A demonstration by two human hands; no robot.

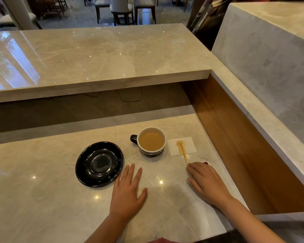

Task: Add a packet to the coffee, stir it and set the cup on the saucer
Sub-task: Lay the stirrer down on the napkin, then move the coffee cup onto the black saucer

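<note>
A dark cup (pixel 151 151) with a white inside holds light brown coffee and stands on the marble counter, handle to the left. The empty black saucer (pixel 99 163) lies to its left, apart from it. Right of the cup, a wooden stir stick (pixel 184 152) rests on a white napkin (pixel 181 146), which carries a brown stain. My left hand (pixel 128 192) lies flat and open on the counter just right of the saucer. My right hand (pixel 205 181) rests palm down over a small packet (pixel 206 162), of which only a corner shows beyond the fingers.
A raised marble ledge (pixel 95 58) runs across above the work surface, with a shadowed recess and cables beneath it. A wooden side panel (pixel 235 137) and a marble wall (pixel 270 67) close off the right. Chairs stand in the far background.
</note>
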